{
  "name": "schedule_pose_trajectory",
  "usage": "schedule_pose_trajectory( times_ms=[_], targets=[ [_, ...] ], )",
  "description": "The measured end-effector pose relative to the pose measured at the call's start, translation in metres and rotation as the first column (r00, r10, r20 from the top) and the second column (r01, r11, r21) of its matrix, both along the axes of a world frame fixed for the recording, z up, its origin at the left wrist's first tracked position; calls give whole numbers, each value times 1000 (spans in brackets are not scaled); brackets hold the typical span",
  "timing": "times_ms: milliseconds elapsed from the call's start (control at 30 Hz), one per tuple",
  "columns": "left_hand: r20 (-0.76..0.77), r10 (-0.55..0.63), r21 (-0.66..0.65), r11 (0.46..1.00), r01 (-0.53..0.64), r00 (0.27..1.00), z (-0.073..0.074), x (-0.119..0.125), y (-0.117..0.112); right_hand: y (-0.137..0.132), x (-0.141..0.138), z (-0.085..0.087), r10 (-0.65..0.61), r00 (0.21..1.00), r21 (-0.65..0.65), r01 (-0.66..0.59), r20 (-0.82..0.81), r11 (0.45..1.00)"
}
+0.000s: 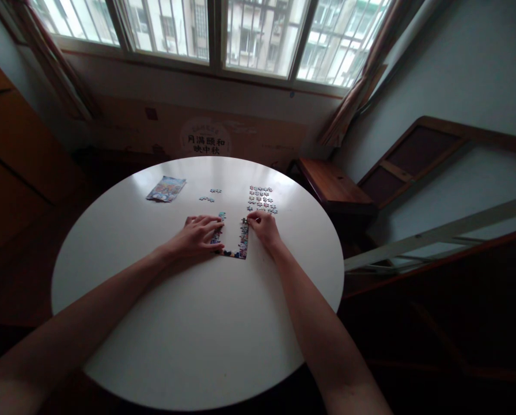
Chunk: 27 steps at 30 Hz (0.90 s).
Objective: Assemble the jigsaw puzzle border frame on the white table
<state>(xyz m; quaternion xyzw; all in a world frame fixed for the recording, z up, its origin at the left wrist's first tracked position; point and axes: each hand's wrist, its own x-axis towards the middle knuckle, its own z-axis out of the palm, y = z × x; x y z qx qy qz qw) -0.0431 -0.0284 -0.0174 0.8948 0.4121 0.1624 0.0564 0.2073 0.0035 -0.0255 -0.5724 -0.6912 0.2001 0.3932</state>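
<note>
A partly joined jigsaw border [242,245] lies on the round white table [189,323], forming a U of left strip, bottom strip and right strip. My left hand [200,235] rests flat with fingers stretched out over the left strip. My right hand [263,226] is curled at the top of the right strip, its fingertips pinching a small puzzle piece [245,221] against the strip's end.
Several loose puzzle pieces [261,199] lie in rows beyond my right hand, a few more pieces [210,195] further left. A colourful picture leaflet [166,188] sits at the far left. A wooden side table [331,184] stands beyond the rim, under the window.
</note>
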Motion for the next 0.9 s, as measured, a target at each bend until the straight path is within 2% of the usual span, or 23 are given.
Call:
schedule_pose_trajectory(
  times_ms=[467, 900],
  targets=[
    [-6, 3, 11, 1000, -3, 1000, -3, -1, 1, 1, 0, -2, 3, 998, 51, -7, 70, 999],
    [-7, -1, 0, 1000, 1, 1000, 0, 0, 0, 2, 0, -6, 0, 996, 40, -4, 87, 999]
  ],
)
